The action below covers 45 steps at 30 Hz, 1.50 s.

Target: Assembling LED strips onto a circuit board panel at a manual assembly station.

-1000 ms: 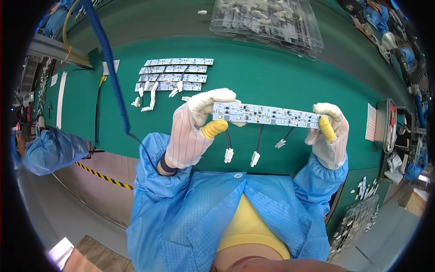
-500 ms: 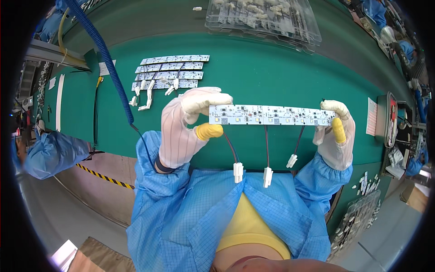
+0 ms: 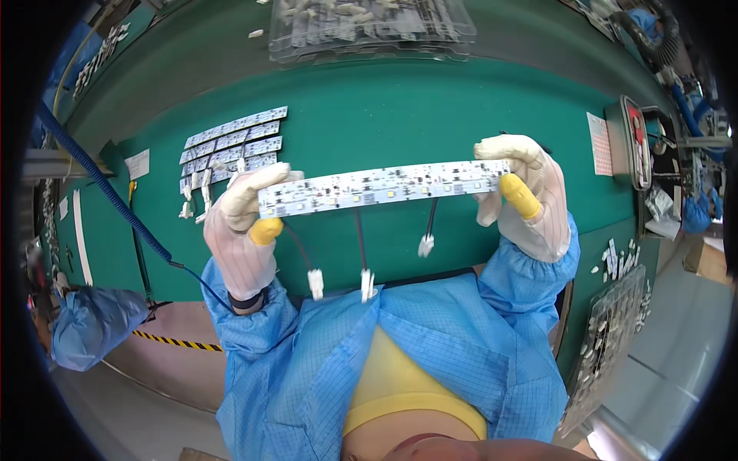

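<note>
A long white LED circuit board (image 3: 384,185) is stretched between my two gloved hands above the green mat. My left hand (image 3: 244,223), in a striped glove with a yellow thumb cot, pinches its left end. At the right end, my right hand (image 3: 530,196) grips it the same way, thumb on the near face and fingers behind. Three thin wire pairs hang below the board, ending in a white connector (image 3: 315,284), a second white connector (image 3: 367,286) and a third white connector (image 3: 426,245). Several similar boards (image 3: 234,128) lie stacked slantwise at the back left, with their wires and connectors.
A clear plastic tray (image 3: 369,34) of parts stands at the far edge. At the lower right is another parts tray (image 3: 603,346). A metal box (image 3: 634,146) sits at the right. A blue coiled cord (image 3: 108,184) runs to my left wrist. A co-worker's sleeve (image 3: 96,323) shows at the left.
The held board has moved left in the picture and now tilts, its right end higher. Both hands keep hold of it. The view has shifted, moving the bench items too.
</note>
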Each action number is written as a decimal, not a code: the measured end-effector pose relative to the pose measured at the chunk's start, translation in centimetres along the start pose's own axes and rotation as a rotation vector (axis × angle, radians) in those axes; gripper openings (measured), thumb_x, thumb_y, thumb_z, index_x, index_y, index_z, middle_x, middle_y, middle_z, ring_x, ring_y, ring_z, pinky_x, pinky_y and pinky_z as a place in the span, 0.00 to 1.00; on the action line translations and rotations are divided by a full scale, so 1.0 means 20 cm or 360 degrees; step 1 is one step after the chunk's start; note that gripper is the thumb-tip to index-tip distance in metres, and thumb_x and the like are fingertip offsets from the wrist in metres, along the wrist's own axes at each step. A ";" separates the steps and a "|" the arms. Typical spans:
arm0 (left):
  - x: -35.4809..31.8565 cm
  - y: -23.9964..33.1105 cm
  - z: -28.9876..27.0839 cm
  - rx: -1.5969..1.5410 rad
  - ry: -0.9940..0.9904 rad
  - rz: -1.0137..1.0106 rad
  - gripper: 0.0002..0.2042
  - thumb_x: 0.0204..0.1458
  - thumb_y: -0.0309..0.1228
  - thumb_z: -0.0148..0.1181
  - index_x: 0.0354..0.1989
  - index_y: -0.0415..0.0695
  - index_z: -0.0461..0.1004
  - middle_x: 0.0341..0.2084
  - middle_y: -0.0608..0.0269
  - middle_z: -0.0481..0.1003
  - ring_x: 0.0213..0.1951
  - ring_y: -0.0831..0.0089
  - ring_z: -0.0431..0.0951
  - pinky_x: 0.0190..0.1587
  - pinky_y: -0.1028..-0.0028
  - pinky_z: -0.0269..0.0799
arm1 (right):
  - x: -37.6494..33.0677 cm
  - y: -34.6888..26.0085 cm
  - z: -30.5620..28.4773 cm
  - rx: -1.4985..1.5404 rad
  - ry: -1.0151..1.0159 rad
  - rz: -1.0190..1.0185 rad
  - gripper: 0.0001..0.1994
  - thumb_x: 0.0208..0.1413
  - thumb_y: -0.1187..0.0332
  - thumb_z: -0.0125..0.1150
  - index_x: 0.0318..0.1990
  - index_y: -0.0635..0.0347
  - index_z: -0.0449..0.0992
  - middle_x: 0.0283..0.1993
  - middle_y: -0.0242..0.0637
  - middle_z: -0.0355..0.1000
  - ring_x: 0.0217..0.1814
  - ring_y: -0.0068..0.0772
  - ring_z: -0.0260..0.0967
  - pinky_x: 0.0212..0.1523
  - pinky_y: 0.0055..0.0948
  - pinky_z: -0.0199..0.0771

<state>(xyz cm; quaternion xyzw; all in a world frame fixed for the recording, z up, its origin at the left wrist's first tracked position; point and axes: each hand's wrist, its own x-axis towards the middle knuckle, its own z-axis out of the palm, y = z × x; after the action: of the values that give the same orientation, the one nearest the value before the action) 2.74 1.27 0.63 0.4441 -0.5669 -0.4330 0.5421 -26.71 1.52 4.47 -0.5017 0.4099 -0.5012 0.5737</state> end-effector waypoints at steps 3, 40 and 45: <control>0.00 -0.02 -0.01 -0.0055 0.0013 0.0092 0.22 0.48 0.38 0.63 0.44 0.32 0.71 0.37 0.51 0.74 0.38 0.68 0.76 0.43 0.73 0.71 | 0.00 0.01 0.00 -0.0027 0.0007 0.0023 0.23 0.49 0.60 0.64 0.46 0.68 0.66 0.28 0.40 0.68 0.19 0.21 0.66 0.20 0.15 0.67; -0.04 0.02 0.01 -0.0369 0.0001 0.0058 0.27 0.46 0.36 0.64 0.50 0.29 0.66 0.37 0.46 0.74 0.36 0.64 0.77 0.41 0.71 0.73 | 0.06 0.04 0.00 -0.0290 0.0040 -0.0032 0.29 0.49 0.49 0.61 0.47 0.67 0.68 0.27 0.36 0.69 0.19 0.19 0.64 0.22 0.15 0.62; -0.04 0.08 0.03 -0.0345 -0.0123 0.0085 0.26 0.43 0.36 0.63 0.47 0.31 0.69 0.37 0.51 0.74 0.35 0.65 0.78 0.38 0.73 0.75 | 0.07 0.09 -0.01 -0.0538 0.0082 -0.0124 0.23 0.57 0.49 0.50 0.45 0.62 0.70 0.21 0.32 0.67 0.18 0.17 0.61 0.21 0.16 0.57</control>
<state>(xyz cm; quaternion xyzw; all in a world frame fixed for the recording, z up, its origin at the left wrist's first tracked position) 2.09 2.41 2.02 0.3506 -0.5488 -0.4939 0.5761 -26.46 0.06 2.73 -0.5935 0.4833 -0.4595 0.4506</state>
